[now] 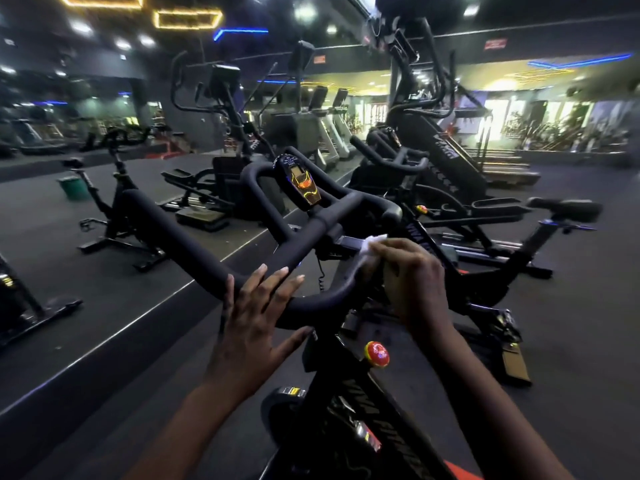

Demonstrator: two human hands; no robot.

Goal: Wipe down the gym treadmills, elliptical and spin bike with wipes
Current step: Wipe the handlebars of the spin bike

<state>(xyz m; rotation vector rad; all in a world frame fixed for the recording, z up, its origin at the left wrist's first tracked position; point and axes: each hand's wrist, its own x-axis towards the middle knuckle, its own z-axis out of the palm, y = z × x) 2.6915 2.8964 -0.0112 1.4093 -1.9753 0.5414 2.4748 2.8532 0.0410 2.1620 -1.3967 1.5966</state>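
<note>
Right hand [412, 282] scrunches the soft, floppy wipe [372, 244] against the near-right bend of the spin bike handlebar [180, 237], left hand [258, 313] flat and open on the padded bar, which looks stiff enough to brace on.

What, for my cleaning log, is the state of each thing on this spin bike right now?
left hand: open, fingers straight, resting on the handlebar.
right hand: grips the wipe, pressing it to the handlebar's right bend.
wipe: white, crumpled, partly hidden by the fingers.
handlebar: touched by both hands.
console: lit, glowing orange.
</note>
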